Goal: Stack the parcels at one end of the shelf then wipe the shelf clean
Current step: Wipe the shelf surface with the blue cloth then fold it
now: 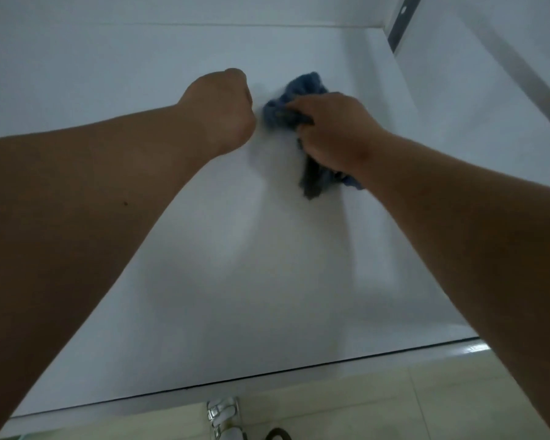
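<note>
Cloth, blue and bunched, is pressed onto the white shelf toward its far middle, gripped by the right hand, whose fingers are curled over it. One wad is seen beyond the knuckles, toward the back wall, and a darker tail trails under the wrist toward the front edge, so its long axis is taken to run front to back. The left hand is clenched into a fist holding nothing, just beside the cloth on its left. No parcels are in view. A metal upright is seen at the far right corner, and pale floor tiles and a sandal below.
</note>
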Tool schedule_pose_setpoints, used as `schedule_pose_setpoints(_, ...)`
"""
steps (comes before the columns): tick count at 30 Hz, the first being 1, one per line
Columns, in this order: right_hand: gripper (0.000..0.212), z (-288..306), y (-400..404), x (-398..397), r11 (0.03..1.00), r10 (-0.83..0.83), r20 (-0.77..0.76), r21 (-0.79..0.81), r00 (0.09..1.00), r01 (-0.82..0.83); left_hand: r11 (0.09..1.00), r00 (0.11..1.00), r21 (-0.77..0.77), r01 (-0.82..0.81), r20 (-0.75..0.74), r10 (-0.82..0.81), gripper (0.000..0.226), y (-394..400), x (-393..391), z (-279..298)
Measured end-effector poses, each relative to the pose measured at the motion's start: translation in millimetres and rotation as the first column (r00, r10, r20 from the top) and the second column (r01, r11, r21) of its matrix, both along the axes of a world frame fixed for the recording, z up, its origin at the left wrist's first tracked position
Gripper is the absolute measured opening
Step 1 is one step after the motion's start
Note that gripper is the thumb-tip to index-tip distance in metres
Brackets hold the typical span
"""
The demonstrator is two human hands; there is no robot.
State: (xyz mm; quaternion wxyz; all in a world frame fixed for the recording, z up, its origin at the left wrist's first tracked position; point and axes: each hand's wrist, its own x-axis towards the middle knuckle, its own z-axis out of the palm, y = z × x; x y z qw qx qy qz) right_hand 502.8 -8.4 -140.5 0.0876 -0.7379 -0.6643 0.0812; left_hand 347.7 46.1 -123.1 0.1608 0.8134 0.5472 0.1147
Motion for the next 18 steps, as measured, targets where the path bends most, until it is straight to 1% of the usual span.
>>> schedule_pose_setpoints(1,0.048,1,4,12,0.996,-0.086,-0.006,-0.016,0.996,0.086,1.0,1.0,-0.008,0.001,0.008,-0.001,0.032,0,-1,1)
schedule_pose_setpoints(2,0.047,2,11,18,0.986,-0.165,0.02,-0.035,0.986,0.166,1.0,1.0,-0.017,-0.002,0.016,0.003,0.032,0,-2,3)
schedule_pose_setpoints(4,0.044,1,27,15,0.967,-0.235,0.061,-0.083,0.97,0.24,0.999,0.999,-0.029,-0.016,0.035,0.017,0.033,1,-4,5)
schedule_pose_setpoints(6,0.043,4,36,-3,0.974,-0.198,0.04,-0.102,0.979,0.201,0.998,0.996,-0.038,-0.043,0.072,0.046,0.032,1,-4,4)
schedule_pose_setpoints(8,0.044,6,34,-26,0.992,-0.083,0.012,-0.097,0.996,0.084,0.998,0.992,-0.023,-0.066,0.104,0.068,0.03,1,-4,4)
schedule_pose_setpoints(10,0.045,3,25,-44,0.998,0.035,0.008,-0.059,0.999,-0.035,0.997,0.991,-0.026,-0.074,0.112,0.076,0.031,1,-3,4)
schedule_pose_setpoints(13,0.05,-2,0,-43,0.972,0.233,0.023,-0.037,0.972,-0.232,0.998,0.992,-0.033,-0.056,0.108,0.06,0.033,0,-2,3)
schedule_pose_setpoints(14,0.049,-1,-8,-34,0.965,0.26,0.017,-0.046,0.965,-0.259,0.998,0.994,-0.034,-0.05,0.1,0.053,0.033,0,-3,4)
schedule_pose_setpoints(16,0.05,4,-22,-12,0.974,0.222,-0.009,-0.05,0.975,-0.222,0.998,0.996,-0.037,-0.041,0.081,0.044,0.033,0,-5,3)
schedule_pose_setpoints(18,0.051,6,-27,7,0.996,0.083,-0.049,-0.025,0.995,-0.084,0.999,0.997,-0.041,-0.034,0.073,0.037,0.033,-1,-7,3)
